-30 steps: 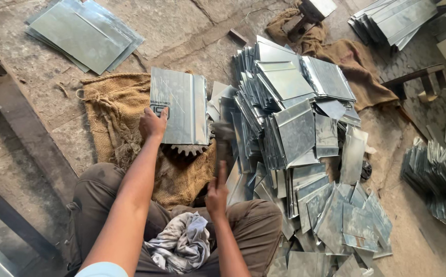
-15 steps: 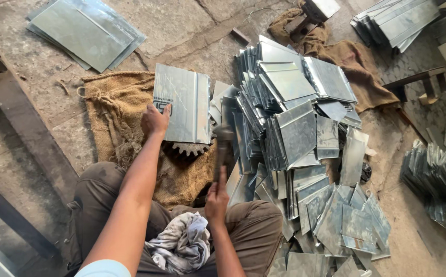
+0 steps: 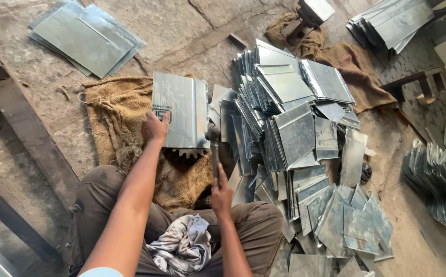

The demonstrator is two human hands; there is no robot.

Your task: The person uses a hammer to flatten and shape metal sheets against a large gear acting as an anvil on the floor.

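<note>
- Nearest the camera, a crumpled grey-white rag [image 3: 182,246] lies in the lap of the seated person, between the knees of their brown trousers [image 3: 256,225].
- The right hand [image 3: 222,194] is just beyond the rag, its grip clenched around the handle of a hammer [image 3: 214,149]; the hammer's dark head sits at the lower right corner of the metal sheet.
- The left hand [image 3: 154,127] reaches further out, its grip pressed flat on the lower left part of a galvanised metal sheet [image 3: 180,110], fingers spread on the surface and not wrapped around anything.
- That sheet lies flat over a toothed gear wheel [image 3: 187,153], whose teeth show just under the sheet's near edge.
- Gear and sheet rest on a burlap sack [image 3: 115,113] spread on the concrete floor [image 3: 182,31].
- Just to the right of the sheet, a large heap of similar folded metal pieces [image 3: 295,133] stands on edge and spills toward the person's right knee.
- To the left, a dark steel beam [image 3: 22,133] runs across the floor.
- Further away, a flat stack of sheets [image 3: 87,36] lies at the upper left.
- Another brown sack [image 3: 336,56] and more stacked sheets [image 3: 387,23] lie at the upper right.
</note>
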